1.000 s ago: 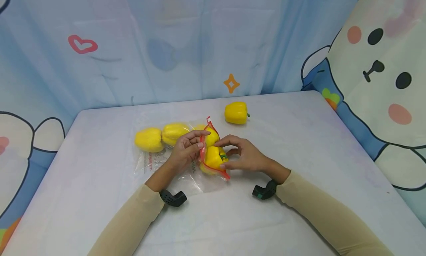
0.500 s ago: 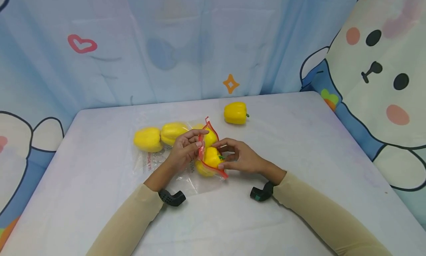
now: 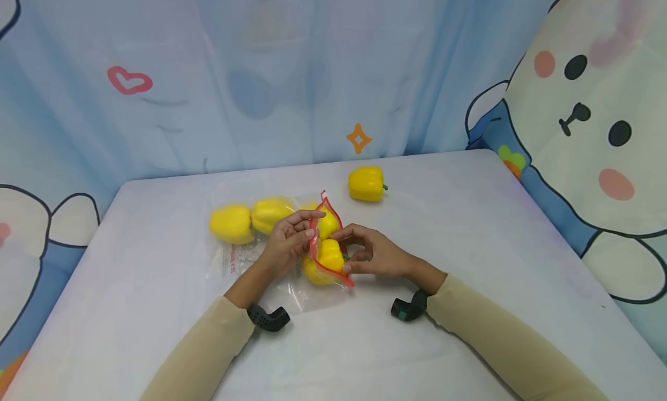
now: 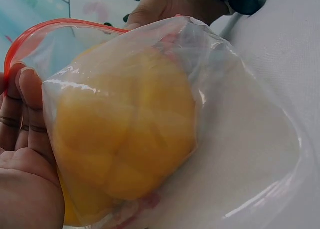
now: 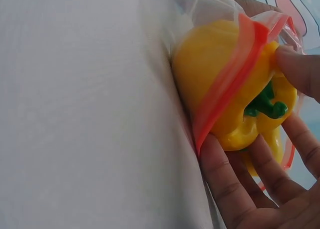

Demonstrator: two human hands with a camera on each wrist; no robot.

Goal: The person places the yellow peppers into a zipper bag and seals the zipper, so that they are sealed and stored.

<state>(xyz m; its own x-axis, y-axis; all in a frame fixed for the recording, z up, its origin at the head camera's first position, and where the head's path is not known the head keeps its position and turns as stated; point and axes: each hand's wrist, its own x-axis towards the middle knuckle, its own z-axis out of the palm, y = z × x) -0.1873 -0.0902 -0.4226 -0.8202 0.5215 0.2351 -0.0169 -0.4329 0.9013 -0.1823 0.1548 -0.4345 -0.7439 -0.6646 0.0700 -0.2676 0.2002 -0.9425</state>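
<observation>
A clear zip bag with a red seal lies on its side, its mouth facing right. My left hand pinches the red rim between thumb and fingers. At the mouth, my right hand holds a yellow bell pepper around its stem end. In the right wrist view most of this bell pepper is inside the red rim, its green stem facing outward. Deeper in the bag lie more yellow bell peppers, partly hidden by my left hand. Through the film, a bell pepper fills the left wrist view.
One loose yellow bell pepper rests on the table behind the bag's mouth. The white-covered table ends at a blue printed curtain at the back. Each wrist wears a black camera band.
My right hand has moved a little left, and the bell pepper it holds has slid further into the bag. My left hand keeps its hold on the rim.
</observation>
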